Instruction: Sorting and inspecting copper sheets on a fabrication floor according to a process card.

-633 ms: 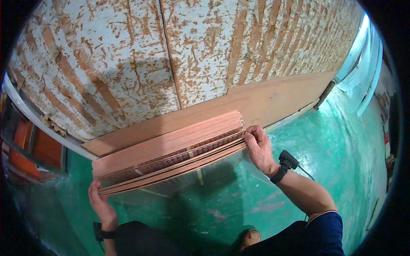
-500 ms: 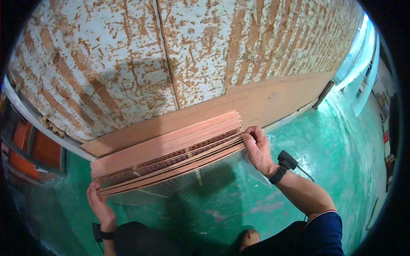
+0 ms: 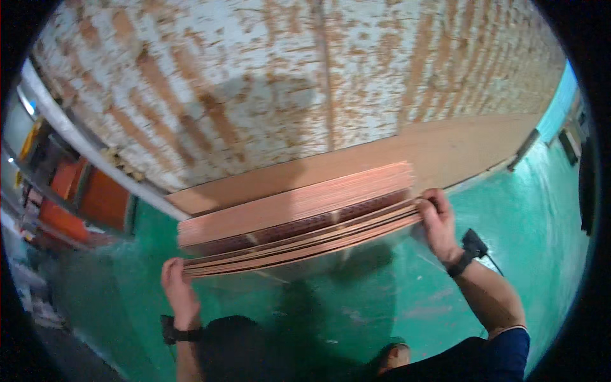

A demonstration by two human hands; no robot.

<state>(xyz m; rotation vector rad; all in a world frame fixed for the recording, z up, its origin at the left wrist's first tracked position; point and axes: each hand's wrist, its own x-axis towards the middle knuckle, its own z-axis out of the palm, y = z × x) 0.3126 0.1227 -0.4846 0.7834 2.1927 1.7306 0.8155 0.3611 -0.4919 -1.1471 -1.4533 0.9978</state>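
Note:
A stack of thin reddish-brown wood sheets lies before me on a big board pile with a patchy white and brown top. My left hand grips the stack's left end from below. My right hand holds its right end, fingers curled over the edges of the lower sheets. The lowest few sheets are parted from the thicker bundle above, with a dark gap between them. Both wrists wear black bands.
A green floor spreads below and to the right. Orange machinery stands at the left behind a pale rail. A plain tan board sticks out under the patchy top. My dark-clothed legs and a shoe show at the bottom.
The view has drawn nearer to the stack. Both hands keep their hold on the ends, and the lower sheets stay parted from the bundle.

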